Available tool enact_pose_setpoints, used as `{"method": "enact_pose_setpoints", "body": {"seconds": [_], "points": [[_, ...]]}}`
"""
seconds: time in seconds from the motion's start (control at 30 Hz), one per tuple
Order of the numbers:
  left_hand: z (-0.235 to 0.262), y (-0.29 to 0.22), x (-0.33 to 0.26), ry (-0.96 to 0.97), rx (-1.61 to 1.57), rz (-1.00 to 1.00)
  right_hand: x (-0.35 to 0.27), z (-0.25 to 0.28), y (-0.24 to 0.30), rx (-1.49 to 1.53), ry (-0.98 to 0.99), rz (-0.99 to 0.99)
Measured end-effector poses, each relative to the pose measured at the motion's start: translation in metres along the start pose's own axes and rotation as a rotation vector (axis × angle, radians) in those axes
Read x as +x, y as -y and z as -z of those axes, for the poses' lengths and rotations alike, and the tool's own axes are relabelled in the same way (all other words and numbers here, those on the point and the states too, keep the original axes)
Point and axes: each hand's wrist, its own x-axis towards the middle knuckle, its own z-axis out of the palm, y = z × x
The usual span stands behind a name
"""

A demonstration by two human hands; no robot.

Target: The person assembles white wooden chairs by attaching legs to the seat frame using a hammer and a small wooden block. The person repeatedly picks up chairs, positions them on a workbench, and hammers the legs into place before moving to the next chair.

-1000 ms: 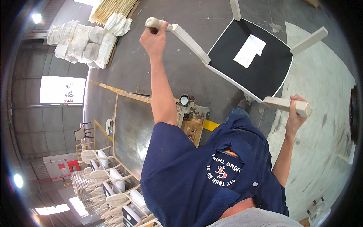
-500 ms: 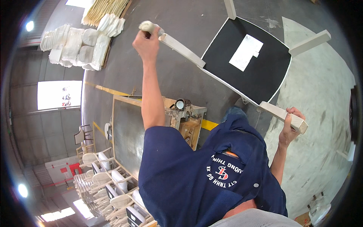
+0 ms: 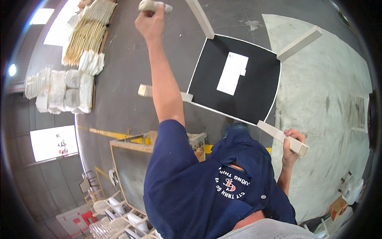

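An upturned chair or stool (image 3: 207,79) shows its black underside with a white paper label (image 3: 233,73) and several pale wooden legs. My right hand (image 3: 290,157) is closed round the near right leg (image 3: 274,132), close to its end. My left hand (image 3: 151,28) is raised at the far left, its fingers closed on a whitish rounded pad (image 3: 147,5); its exact kind is unclear. The pad is apart from the legs, nearest the far left leg (image 3: 202,20). My left forearm hides part of the near left leg (image 3: 145,91).
Wrapped stacks of pale parts (image 3: 65,89) stand at the far left. A framed bench with a grey top (image 3: 131,169) is left of my body, with several chair parts (image 3: 115,215) behind it. A pale stained sheet (image 3: 322,119) covers the floor at right.
My left hand has moved with the pad away from the end of the near left leg, up toward the far left leg. The view has shifted; my right hand keeps its grip.
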Motion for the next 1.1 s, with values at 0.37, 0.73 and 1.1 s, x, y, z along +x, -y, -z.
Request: {"method": "enact_pose_setpoints", "body": {"seconds": [0.37, 0.73, 1.1], "points": [[-0.129, 0.136, 0.114, 0.191, 0.541, -0.270, 0.002, -0.010, 0.018, -0.083, -0.067, -0.138], [-0.112, 0.105, 0.108, 0.134, 0.284, -0.306, 0.004, -0.012, 0.027, -0.081, -0.066, -0.207], [-0.173, 0.022, 0.095, 0.390, 0.136, -0.389, -0.001, -0.014, 0.025, -0.054, -0.133, -0.210]]}}
